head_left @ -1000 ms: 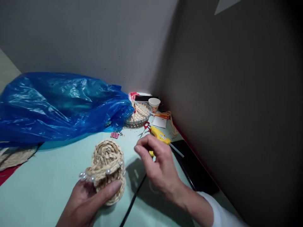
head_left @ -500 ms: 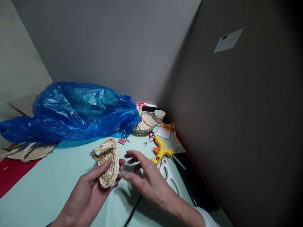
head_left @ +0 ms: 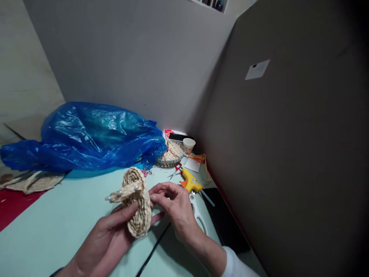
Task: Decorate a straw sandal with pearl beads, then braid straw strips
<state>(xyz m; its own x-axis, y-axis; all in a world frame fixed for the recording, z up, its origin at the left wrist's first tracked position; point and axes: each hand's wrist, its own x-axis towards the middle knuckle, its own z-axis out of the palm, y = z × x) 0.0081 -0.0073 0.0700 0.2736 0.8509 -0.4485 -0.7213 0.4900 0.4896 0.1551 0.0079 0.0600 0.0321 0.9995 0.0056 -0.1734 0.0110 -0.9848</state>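
A small woven straw slipper (head_left: 140, 211) with pearl-like beads on its strap is held up above the table. My left hand (head_left: 112, 227) grips it, thumb across the sole and the other fingers behind. At the slipper's right edge, my right hand (head_left: 175, 207) is closed in a pinch, thumb against forefinger; what lies between the fingertips is too small to make out. Just beyond the right hand lie a yellow glue gun (head_left: 190, 181) with a glue stick, white-handled scissors (head_left: 198, 217) and small red-handled scissors (head_left: 176, 170).
A large blue plastic bag (head_left: 95, 138) covers the back left. Behind the tools stand a woven basket (head_left: 171, 159) and a paper cup (head_left: 189, 144). A black flat object (head_left: 227, 223) lies along the right partition. A black cord (head_left: 154, 248) runs under my hands.
My right hand has moved left to the slipper's edge, its spread fingers now pinched together. The left hand has turned the slipper slightly. The view has shifted a little.
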